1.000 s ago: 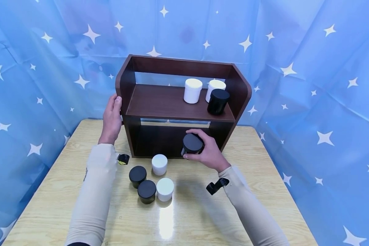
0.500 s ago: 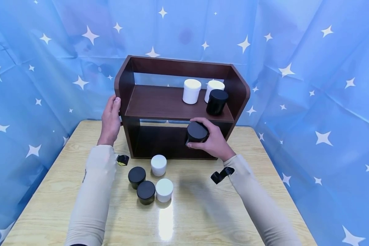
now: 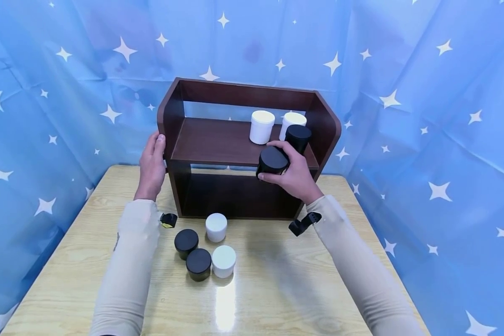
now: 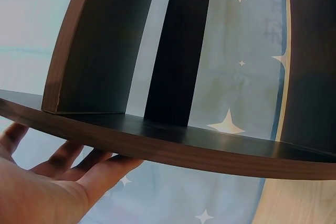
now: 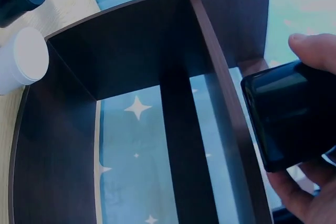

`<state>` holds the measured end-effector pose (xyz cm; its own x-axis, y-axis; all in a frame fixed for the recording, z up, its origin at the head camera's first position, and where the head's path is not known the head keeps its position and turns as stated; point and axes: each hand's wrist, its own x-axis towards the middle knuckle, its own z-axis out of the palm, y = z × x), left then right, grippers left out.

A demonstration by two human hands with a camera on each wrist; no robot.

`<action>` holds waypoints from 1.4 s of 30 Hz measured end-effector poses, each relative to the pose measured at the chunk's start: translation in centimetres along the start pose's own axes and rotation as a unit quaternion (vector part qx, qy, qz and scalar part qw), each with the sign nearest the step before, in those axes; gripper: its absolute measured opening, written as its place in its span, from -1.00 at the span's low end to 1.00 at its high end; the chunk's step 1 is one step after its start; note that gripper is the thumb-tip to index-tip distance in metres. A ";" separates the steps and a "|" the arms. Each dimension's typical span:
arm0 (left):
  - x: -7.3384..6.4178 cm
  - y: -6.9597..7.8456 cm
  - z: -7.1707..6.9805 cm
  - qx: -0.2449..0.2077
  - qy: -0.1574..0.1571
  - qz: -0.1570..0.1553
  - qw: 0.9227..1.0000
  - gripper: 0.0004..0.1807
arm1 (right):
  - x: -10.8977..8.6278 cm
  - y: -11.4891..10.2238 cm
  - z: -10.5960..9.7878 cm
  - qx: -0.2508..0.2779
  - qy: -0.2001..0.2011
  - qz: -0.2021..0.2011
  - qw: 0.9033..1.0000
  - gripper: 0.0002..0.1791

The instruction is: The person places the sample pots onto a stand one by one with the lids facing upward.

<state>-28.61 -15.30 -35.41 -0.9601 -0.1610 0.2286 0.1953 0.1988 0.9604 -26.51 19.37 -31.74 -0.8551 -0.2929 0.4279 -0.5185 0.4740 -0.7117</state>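
My right hand (image 3: pixel 295 174) grips a black lidded jar (image 3: pixel 273 161) by its sides, just in front of the upper board of a dark brown two-tier shelf (image 3: pixel 218 142). In the right wrist view the jar (image 5: pixel 291 116) is upended sideways by the camera's tilt, thumb on one side and fingers on the other. My left hand (image 3: pixel 152 161) rests on the outer face of the shelf's left side panel; the left wrist view shows its fingertips (image 4: pixel 123 162) touching that panel. On the upper board stand a white jar (image 3: pixel 262 127), another white jar (image 3: pixel 293 122) and a black jar (image 3: pixel 298 136), partly hidden by my right hand.
On the wooden table (image 3: pixel 130 289) before the shelf, two black jars (image 3: pixel 199 264) and two white jars (image 3: pixel 224 261) stand in a close group. The lower tier (image 3: pixel 235 196) is open at the front. A blue star-patterned curtain (image 3: pixel 403 116) hangs behind and along both sides.
My right hand has lifted the black jar up and slightly right, from in front of the lower tier to the upper board's front edge. The left hand stays on the side panel.
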 end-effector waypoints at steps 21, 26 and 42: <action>0.1 0.0 0.2 0.005 0.006 -0.012 1.000 -0.38 | 2.5 -1.2 0.2 -0.028 0.024 0.060 0.998 -0.17; 0.0 -0.1 0.3 0.005 0.008 -0.019 1.000 -0.38 | 3.1 -1.1 0.7 -0.022 0.029 0.076 0.996 -0.17; -0.1 -0.3 0.4 0.005 0.012 -0.016 1.000 -0.38 | 4.7 -0.7 1.3 -0.026 0.055 0.117 0.991 -0.16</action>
<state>-28.68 -15.00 -35.75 -0.9606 -0.1911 0.2019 0.1626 0.2025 0.9657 -30.19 16.58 -29.95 -0.9456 -0.0795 0.3155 -0.3039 0.5618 -0.7694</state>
